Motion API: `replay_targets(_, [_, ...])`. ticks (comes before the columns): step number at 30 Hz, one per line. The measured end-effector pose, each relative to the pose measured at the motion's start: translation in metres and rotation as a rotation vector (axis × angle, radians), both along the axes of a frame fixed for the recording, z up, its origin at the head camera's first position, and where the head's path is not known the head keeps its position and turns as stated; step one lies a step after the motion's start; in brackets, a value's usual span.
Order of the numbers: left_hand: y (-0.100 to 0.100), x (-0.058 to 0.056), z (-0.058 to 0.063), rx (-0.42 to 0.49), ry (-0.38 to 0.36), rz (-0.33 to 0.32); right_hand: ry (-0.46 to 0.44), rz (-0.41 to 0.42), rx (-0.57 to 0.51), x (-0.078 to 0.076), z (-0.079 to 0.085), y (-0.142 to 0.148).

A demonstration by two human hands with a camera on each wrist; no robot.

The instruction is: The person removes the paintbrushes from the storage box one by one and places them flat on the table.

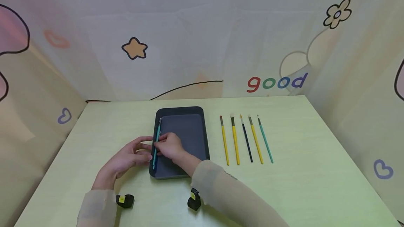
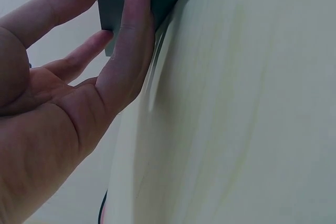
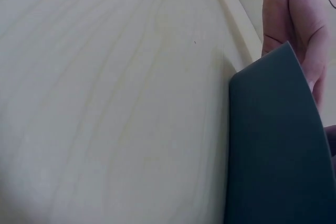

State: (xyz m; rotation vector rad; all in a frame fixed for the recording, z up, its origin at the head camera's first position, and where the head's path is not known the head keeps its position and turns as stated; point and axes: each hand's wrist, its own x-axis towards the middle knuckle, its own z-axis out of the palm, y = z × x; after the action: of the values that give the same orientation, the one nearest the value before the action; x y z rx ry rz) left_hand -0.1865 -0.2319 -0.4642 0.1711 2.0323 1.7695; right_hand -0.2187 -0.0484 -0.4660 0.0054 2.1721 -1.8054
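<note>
A dark grey rectangular tray (image 1: 194,139) lies on the table. Along its left side, inside the rim, is a teal-handled paintbrush (image 1: 154,160), bristle end toward the back. My right hand (image 1: 171,146) reaches into the tray from the right and pinches this brush near its middle. Against the outside of the tray's left wall rests my left hand (image 1: 134,153), fingers spread and touching the wall. In the left wrist view, the left fingers (image 2: 134,40) lie on the dark tray wall (image 2: 113,6). Only the tray's outer side (image 3: 275,145) shows in the right wrist view; the brush is hidden there.
Right of the tray several paintbrushes lie in a row: yellow-handled ones (image 1: 235,141), a dark-handled one (image 1: 247,143) and a teal-handled one (image 1: 266,141). A patterned curtain (image 1: 176,45) hangs behind the pale table (image 1: 303,185). Small black wrist cameras (image 1: 125,201) are by both sleeves.
</note>
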Motion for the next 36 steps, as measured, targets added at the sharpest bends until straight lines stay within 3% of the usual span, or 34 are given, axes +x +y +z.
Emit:
replay_targets(20, [-0.001, 0.001, -0.001, 0.004, -0.005, 0.009, -0.024, 0.034, -0.078, -0.003, 0.000, 0.006])
replay_targets(29, [-0.002, 0.004, -0.001, 0.012, -0.008, 0.021, 0.023, 0.044, -0.018, 0.001, 0.005, 0.019])
replay_targets(36, [-0.002, 0.002, -0.002, 0.018, -0.002, 0.017, 0.092, 0.048, -0.029, 0.001, 0.010, 0.030])
